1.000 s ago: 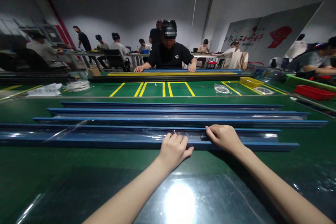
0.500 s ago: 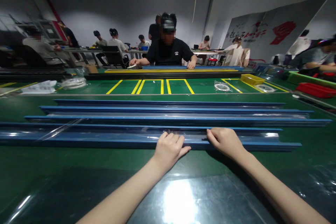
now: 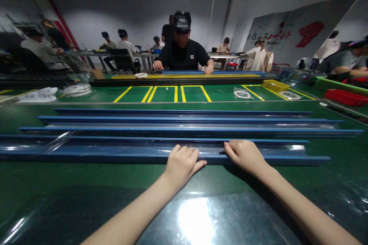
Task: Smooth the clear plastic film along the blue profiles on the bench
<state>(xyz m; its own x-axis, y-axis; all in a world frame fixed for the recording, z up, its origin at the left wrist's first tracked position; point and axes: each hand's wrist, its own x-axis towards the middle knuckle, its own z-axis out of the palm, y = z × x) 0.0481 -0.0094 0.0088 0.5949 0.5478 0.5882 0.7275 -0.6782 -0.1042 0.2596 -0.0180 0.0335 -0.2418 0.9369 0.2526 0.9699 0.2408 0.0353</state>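
Observation:
Across the table in front of me lies a long blue U-shaped channel (image 3: 115, 158), open side up, with clear film (image 3: 61, 141) over its left part. The fingers of my left hand (image 3: 182, 162) are curled over its near edge, the thumb lying along the outside. My right hand (image 3: 244, 154) is closed in a pinch above the same channel, to the right of the left hand. A small dark bit shows by its fingertips; what they hold is too small to make out. Behind lie more blue channels (image 3: 178, 130), parallel to the first.
Clear sheeting (image 3: 143, 214) covers the green table nearest me. Beyond the channels are yellow tape lines (image 3: 176, 93), bagged white coils (image 3: 242, 94), a yellow tray (image 3: 276, 85) and a red tray (image 3: 345, 97). A person in black (image 3: 186, 55) sits opposite, hands at further strips.
Both my hands have shifted slightly left along the channel, keeping their closed shape. Opposite, the person has put a white ring down and moved that hand to the strips.

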